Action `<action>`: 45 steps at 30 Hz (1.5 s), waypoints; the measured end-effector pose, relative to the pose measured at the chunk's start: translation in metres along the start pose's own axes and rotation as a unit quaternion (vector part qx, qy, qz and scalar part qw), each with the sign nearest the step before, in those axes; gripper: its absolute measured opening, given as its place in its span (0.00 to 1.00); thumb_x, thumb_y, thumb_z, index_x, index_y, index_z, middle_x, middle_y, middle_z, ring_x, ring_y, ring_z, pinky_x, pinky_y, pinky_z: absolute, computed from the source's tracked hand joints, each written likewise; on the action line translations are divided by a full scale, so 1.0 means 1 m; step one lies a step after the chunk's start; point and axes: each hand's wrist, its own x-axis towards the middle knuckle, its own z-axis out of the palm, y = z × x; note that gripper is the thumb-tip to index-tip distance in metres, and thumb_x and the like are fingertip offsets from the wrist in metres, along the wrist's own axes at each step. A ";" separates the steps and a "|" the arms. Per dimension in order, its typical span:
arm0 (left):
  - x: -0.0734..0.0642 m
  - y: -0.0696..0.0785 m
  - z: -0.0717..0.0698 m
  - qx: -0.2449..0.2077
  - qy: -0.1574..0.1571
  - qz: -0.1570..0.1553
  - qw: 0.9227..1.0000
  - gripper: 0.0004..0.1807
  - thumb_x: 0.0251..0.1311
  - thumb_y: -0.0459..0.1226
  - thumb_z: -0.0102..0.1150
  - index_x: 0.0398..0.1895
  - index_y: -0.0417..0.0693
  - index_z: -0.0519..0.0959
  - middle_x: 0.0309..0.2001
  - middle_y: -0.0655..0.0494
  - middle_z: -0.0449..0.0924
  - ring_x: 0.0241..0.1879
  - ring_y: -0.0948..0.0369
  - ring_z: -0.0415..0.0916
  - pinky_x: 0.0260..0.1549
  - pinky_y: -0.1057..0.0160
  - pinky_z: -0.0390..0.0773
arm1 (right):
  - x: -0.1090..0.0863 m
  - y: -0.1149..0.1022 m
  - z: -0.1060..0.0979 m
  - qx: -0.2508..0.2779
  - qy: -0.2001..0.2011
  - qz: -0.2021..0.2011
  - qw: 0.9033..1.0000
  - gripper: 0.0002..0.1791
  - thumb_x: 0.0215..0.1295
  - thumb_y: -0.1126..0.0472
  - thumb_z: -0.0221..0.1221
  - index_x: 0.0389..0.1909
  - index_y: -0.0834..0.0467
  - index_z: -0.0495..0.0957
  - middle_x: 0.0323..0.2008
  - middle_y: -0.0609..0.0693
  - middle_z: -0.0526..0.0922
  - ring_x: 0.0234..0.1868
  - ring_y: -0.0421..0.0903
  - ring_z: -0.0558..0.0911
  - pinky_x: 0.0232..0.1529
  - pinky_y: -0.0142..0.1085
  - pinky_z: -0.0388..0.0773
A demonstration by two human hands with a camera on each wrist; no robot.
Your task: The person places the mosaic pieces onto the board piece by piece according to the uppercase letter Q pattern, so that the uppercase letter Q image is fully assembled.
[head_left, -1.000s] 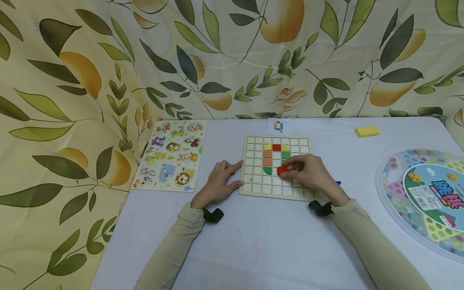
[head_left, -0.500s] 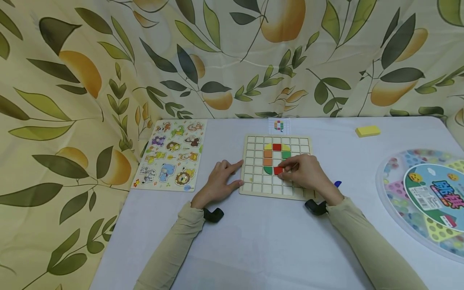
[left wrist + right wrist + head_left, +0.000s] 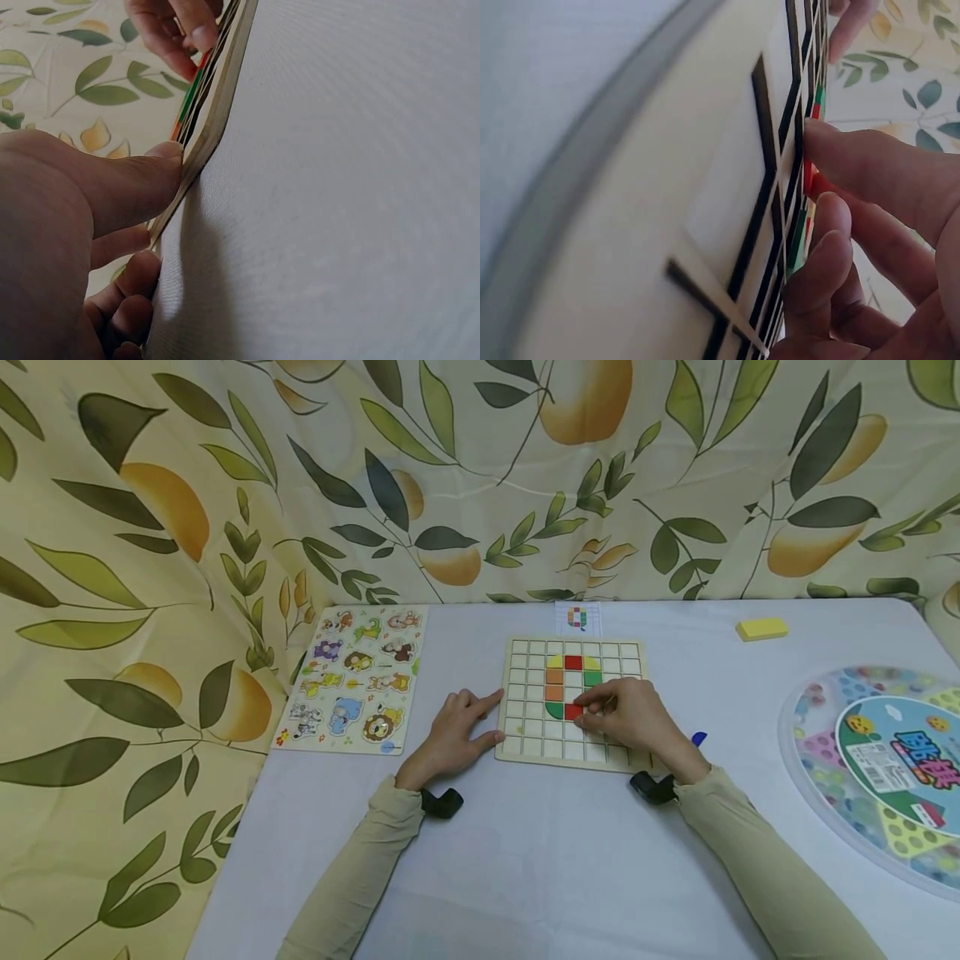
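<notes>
A wooden grid board [image 3: 525,748] lies on the white tablecloth in the head view. My right hand [image 3: 626,714] pinches a red square tile [image 3: 573,712] between thumb and fingers, down at a cell beside a green quarter-round tile [image 3: 554,711]. In the right wrist view the thumb [image 3: 877,161] is right at the board's surface, next to red. Above on the grid lie orange tiles [image 3: 554,685], another red square [image 3: 573,662], yellow corner pieces [image 3: 555,662] and a green square [image 3: 592,678]. My left hand [image 3: 452,735] rests with extended index finger and thumb against the board's left edge.
Behind the board lies a small pattern card [image 3: 577,620]. An animal puzzle board [image 3: 348,681] is to the left, a yellow block [image 3: 762,629] at back right. A round game box [image 3: 873,768] stands on the right. A blue piece [image 3: 698,740] shows beside the right wrist.
My right hand has moved slightly left, and the red square tile has gone from tilted above the grid to lying flat in line with the cell. My left hand stays put.
</notes>
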 end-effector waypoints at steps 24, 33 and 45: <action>-0.002 0.001 0.000 0.011 0.002 -0.004 1.000 0.37 0.73 0.44 0.66 0.82 0.49 0.66 0.43 0.52 0.67 0.41 0.59 0.56 0.43 0.62 0.58 | -0.038 0.050 -0.076 -0.060 -0.052 0.069 0.994 0.23 0.63 0.50 0.76 0.54 0.59 0.88 0.44 0.53 0.89 0.40 0.45 0.83 0.34 0.33 0.74; -0.002 0.001 0.001 0.010 0.008 0.003 1.000 0.37 0.73 0.44 0.65 0.81 0.49 0.66 0.43 0.52 0.67 0.41 0.59 0.56 0.43 0.62 0.58 | -0.046 0.055 -0.071 -0.065 -0.057 0.059 0.994 0.23 0.56 0.53 0.80 0.48 0.60 0.87 0.40 0.50 0.87 0.37 0.42 0.82 0.37 0.31 0.75; -0.001 0.002 0.001 0.008 0.004 -0.002 1.000 0.37 0.72 0.43 0.66 0.81 0.48 0.66 0.43 0.52 0.67 0.41 0.59 0.55 0.43 0.61 0.57 | -0.048 0.057 -0.073 -0.075 -0.061 0.044 0.994 0.16 0.60 0.65 0.75 0.49 0.61 0.88 0.38 0.51 0.87 0.36 0.43 0.81 0.37 0.33 0.74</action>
